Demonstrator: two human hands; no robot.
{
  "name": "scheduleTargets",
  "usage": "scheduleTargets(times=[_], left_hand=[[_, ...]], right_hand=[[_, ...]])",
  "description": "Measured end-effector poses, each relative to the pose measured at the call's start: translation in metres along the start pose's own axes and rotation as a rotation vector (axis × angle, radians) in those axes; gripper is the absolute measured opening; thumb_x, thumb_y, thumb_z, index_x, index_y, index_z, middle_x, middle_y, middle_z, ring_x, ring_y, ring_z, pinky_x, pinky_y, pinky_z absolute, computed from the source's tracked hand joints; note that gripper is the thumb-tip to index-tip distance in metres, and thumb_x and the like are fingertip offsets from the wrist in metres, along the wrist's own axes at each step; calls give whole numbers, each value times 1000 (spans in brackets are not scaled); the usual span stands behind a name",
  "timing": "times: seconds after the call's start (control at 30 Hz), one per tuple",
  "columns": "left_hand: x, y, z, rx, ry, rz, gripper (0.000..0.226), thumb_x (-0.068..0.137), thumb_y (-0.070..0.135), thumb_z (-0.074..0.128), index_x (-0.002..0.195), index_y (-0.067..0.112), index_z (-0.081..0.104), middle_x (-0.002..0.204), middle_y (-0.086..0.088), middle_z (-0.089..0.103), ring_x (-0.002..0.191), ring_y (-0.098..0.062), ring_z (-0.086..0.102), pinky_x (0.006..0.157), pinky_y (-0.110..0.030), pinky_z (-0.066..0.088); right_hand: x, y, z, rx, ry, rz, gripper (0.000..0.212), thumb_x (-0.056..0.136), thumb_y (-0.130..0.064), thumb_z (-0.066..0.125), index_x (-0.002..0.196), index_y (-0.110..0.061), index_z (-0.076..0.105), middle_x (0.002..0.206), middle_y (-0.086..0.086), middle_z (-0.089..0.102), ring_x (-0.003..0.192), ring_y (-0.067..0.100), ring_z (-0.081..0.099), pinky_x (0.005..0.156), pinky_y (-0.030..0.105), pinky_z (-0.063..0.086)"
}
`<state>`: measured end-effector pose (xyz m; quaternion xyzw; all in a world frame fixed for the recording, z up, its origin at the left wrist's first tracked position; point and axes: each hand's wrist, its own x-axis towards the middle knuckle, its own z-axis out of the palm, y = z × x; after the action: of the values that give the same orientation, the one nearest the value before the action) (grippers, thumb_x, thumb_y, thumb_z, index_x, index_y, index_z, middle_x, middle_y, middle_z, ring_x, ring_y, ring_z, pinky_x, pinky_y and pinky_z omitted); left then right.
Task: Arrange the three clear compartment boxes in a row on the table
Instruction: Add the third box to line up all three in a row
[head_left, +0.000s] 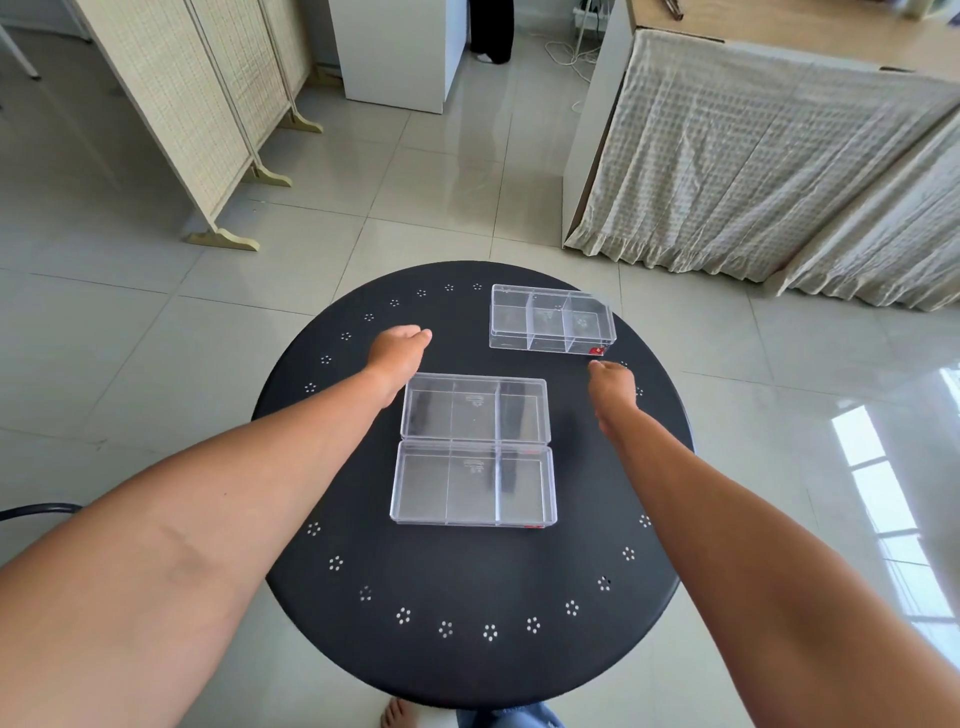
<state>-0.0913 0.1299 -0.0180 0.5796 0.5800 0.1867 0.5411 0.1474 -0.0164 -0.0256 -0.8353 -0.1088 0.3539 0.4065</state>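
Boxes (475, 449) lie empty; left hand (397, 353) and right hand (615, 387) grips curled, empty.

Three clear boxes (475, 449) lie on the black table (467, 597), both hands (397, 351) empty.

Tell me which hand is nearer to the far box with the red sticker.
Right. The right hand sits just off the near right corner of the far box, by its red sticker. The left hand is well off to that box's left, across bare table.
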Motion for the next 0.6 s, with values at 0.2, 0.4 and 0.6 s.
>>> scheduleTargets(times=[0.2, 0.4, 0.6], left_hand=[[39, 28, 36, 12, -76, 2, 23, 82, 40, 55, 65, 32, 41, 83, -5, 42, 79, -19, 37, 75, -31, 32], [70, 49, 80, -6, -160, -69, 59, 93, 40, 55, 146, 15, 45, 153, -6, 44, 140, -25, 43, 115, -43, 36], [84, 60, 110, -48, -226, -148, 67, 99, 42, 46, 156, 17, 21, 162, -1, 28, 130, -19, 48, 110, -37, 38]], right_hand=[[40, -15, -23, -34, 99, -24, 34, 87, -5, 37, 62, -22, 22, 60, 0, 21, 54, 18, 16, 51, 27, 11], [84, -27, -29, -49, 74, 3, 30, 88, -12, 37, 63, -21, 23, 62, 0, 20, 56, 19, 15, 52, 28, 10], [114, -30, -22, 29, 17, 2, 26, 89, -18, 39, 63, -19, 36, 62, 1, 35, 56, 19, 27, 52, 29, 20]])
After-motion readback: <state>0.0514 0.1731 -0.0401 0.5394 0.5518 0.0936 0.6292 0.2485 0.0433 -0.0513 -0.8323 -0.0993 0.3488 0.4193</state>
